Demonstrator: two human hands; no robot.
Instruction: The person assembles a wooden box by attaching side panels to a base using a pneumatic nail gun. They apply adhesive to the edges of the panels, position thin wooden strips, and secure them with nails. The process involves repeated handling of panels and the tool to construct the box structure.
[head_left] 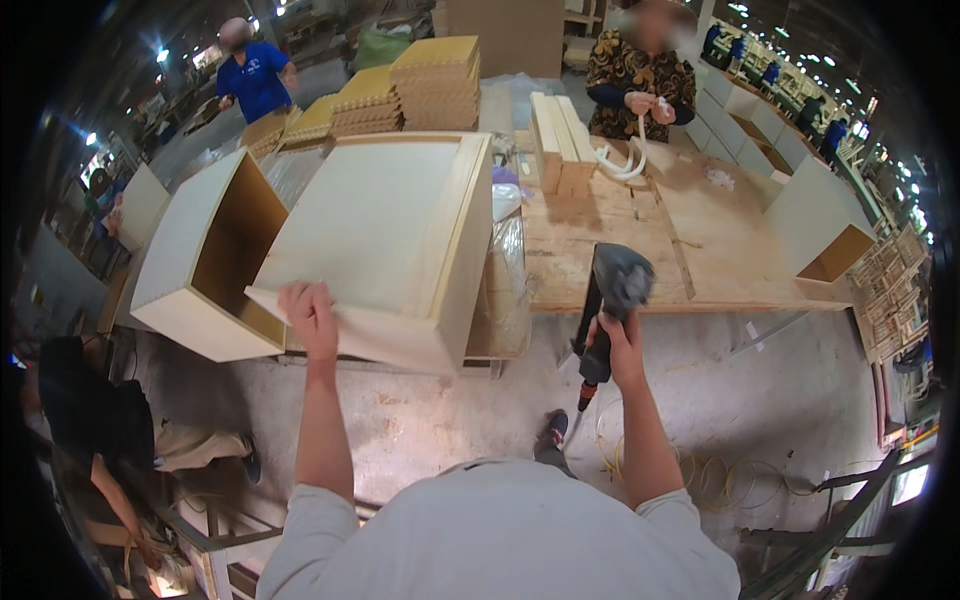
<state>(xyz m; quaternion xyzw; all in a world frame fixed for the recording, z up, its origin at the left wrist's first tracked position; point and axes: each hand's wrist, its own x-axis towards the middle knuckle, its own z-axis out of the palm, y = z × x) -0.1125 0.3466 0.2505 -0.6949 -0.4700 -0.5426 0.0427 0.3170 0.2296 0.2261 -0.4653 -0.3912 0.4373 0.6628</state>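
My left hand [313, 315] is closed over the near edge of a large pale wooden drawer box [365, 220], which lies on the bench with its recessed, rimmed panel facing up. In my right hand [626, 348] is a black pneumatic nail gun [620, 278], gripped by its handle. The gun is held away from the box, in front of the bench's near edge, and an air hose fitting hangs from its lower end. Another open-sided wooden box [215, 255] stands tilted just left of the large one.
Across the wooden workbench [720, 240], a person in a patterned top handles white tubing [628, 170]. Wooden strips [562, 140] and stacked yellowish boards [433, 80] lie toward the back. A white box [820, 220] stands right. A yellow hose [740, 485] coils on the floor.
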